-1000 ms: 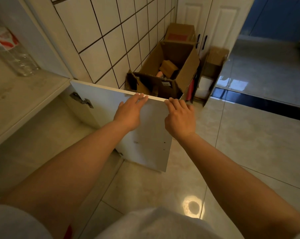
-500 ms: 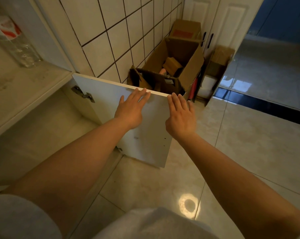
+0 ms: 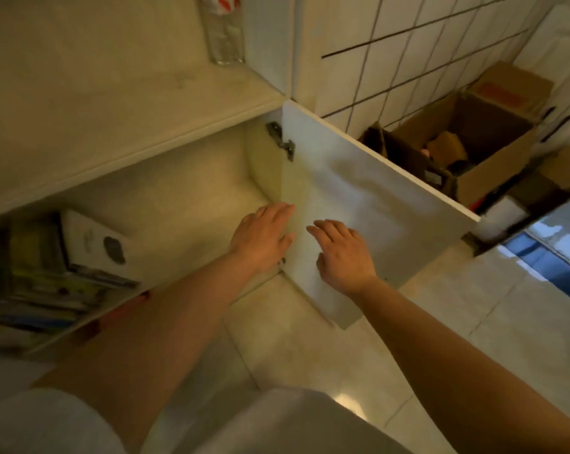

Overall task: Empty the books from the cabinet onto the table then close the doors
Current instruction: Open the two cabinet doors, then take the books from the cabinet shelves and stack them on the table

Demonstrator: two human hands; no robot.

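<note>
The white cabinet door (image 3: 368,204) stands swung wide open to the right on its hinge (image 3: 282,140). A stack of books (image 3: 47,273) lies in the left part of the cabinet (image 3: 185,198), a white book leaning on top. My left hand (image 3: 260,240) hovers in front of the cabinet's right end with straight fingers, holding nothing. My right hand (image 3: 342,253) is beside it, in front of the door's inner face, fingers relaxed and empty. Whether either hand touches the door I cannot tell.
A clear plastic bottle (image 3: 223,31) stands on the counter (image 3: 97,93) above the cabinet. Open cardboard boxes (image 3: 457,152) sit against the tiled wall behind the door. Glossy floor tiles (image 3: 473,339) spread to the right.
Both hands left the door's top edge and dropped lower, toward the cabinet opening. The view swung left and down, bringing the books into sight.
</note>
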